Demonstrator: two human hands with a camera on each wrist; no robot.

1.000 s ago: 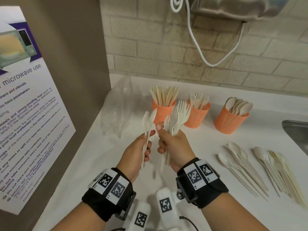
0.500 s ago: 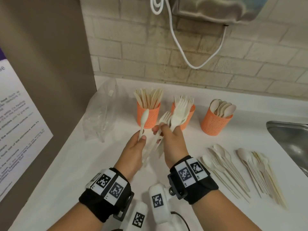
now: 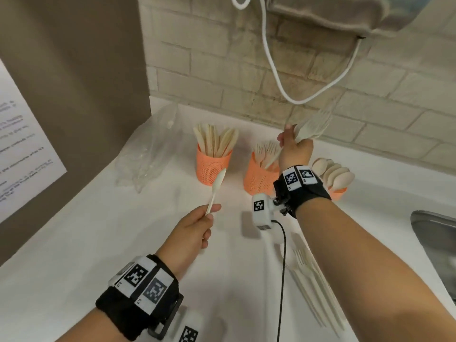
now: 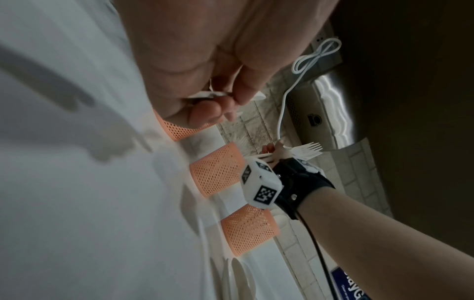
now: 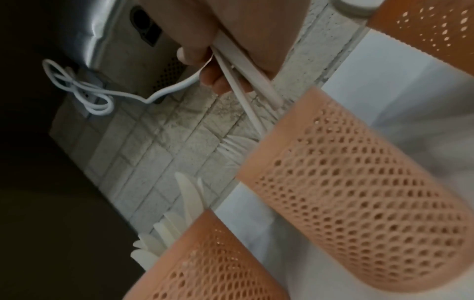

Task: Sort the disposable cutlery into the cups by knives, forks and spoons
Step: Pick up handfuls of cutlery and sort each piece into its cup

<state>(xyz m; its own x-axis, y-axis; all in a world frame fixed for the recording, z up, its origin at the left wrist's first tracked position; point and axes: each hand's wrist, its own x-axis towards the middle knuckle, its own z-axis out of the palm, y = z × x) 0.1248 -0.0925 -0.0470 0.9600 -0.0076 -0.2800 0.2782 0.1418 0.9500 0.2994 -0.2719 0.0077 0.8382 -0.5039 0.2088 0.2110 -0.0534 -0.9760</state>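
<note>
Three orange mesh cups stand by the wall: the knife cup [image 3: 213,164], the fork cup [image 3: 256,177] and the spoon cup [image 3: 338,191], partly hidden behind my right wrist. My right hand [image 3: 290,138] grips a bundle of white forks [image 3: 314,123] above the fork cup, tines up and handles [image 5: 246,60] slanting down to its rim [image 5: 295,113]. My left hand [image 3: 209,214] pinches the handle end of a single white spoon [image 3: 218,183], held upright over the counter in front of the knife cup. Loose forks and spoons [image 3: 312,282] lie on the counter under my right forearm.
A crumpled clear plastic bag [image 3: 148,151] lies left of the cups. A steel sink [image 3: 436,245] sits at the right edge. A white cable [image 3: 271,60] hangs from a metal wall unit [image 3: 328,16] above the cups. A brown panel with a poster [image 3: 22,156] closes the left side.
The fork left my left hand and joined the bundle in my right. My hands parted: the right one rose with the forks to the fork cup; the left stayed back with the spoon.
</note>
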